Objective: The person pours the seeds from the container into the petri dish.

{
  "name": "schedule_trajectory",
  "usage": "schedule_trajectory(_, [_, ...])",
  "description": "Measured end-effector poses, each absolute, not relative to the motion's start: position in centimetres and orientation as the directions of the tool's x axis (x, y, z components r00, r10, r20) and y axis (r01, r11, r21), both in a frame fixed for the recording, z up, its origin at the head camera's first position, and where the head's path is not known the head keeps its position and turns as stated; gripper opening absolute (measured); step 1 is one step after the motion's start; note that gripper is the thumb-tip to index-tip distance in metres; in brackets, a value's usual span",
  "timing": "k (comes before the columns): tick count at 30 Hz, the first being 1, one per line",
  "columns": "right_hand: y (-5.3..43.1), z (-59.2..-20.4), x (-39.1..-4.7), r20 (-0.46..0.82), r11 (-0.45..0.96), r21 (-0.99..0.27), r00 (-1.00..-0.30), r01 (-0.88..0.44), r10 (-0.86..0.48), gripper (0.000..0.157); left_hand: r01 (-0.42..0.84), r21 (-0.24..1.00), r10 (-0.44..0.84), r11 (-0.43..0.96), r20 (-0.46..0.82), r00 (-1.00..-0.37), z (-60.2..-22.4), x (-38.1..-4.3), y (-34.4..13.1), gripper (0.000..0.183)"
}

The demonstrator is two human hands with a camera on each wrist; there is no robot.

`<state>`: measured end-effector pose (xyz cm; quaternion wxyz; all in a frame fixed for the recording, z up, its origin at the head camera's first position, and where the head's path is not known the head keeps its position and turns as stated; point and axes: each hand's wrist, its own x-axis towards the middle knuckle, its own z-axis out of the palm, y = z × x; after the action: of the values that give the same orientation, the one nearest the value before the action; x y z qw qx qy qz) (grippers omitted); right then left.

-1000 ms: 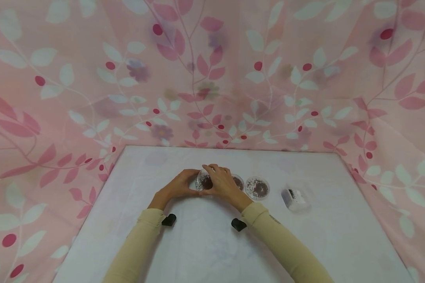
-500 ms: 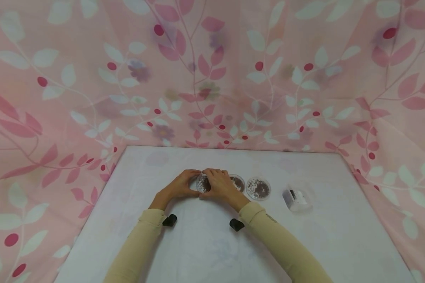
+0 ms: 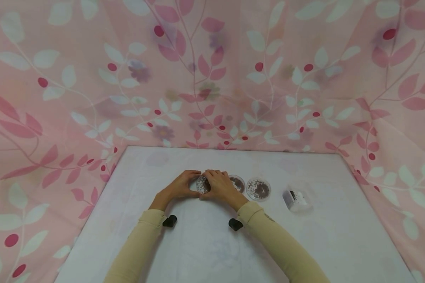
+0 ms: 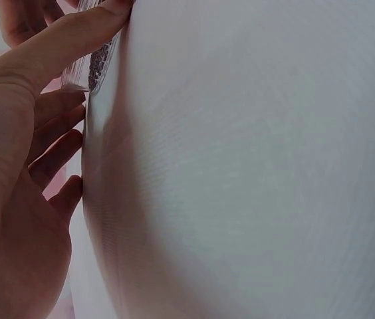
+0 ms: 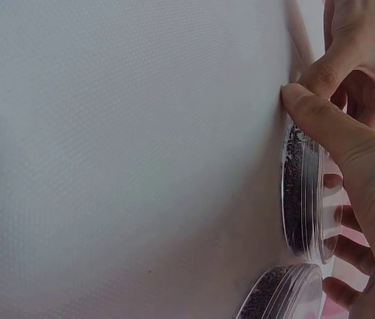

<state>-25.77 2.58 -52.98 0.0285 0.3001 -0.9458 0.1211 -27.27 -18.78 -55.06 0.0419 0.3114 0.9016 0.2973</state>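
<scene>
A round clear petri dish [image 3: 202, 184] with dark and white granules lies between both hands, partly covered by the right one. My left hand [image 3: 180, 185] curves round its left side, thumb in front and fingers behind. My right hand [image 3: 220, 184] grips it from above and the right, its thumb at the near edge close to the left thumb. In the right wrist view, the stacked clear rims of the dish [image 5: 300, 193] show beneath that hand. The left wrist view shows only a slice of the dish [image 4: 98, 66] past the thumb.
Right of the hands lie a second petri dish [image 3: 237, 183] and a third petri dish [image 3: 258, 188] with similar granules. Farther right sits a clear plastic container [image 3: 296, 199] with some dark bits. Pink floral cloth [image 3: 212, 78] stands behind the white table [image 3: 198, 243].
My right hand has come down slightly over the dish, and its raised clear upper edge now lies flatter. The left hand stays nearly still.
</scene>
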Motion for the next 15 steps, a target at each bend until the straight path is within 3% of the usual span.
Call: schedule_trajectory(15, [3.33,-53.05,-25.59,0.094,0.791,-0.257,-0.829,-0.555,-0.551,0.086,0.485,0.574,0.554,0.660,0.065,-0.830,-54.83,-26.89,-18.56,0.077])
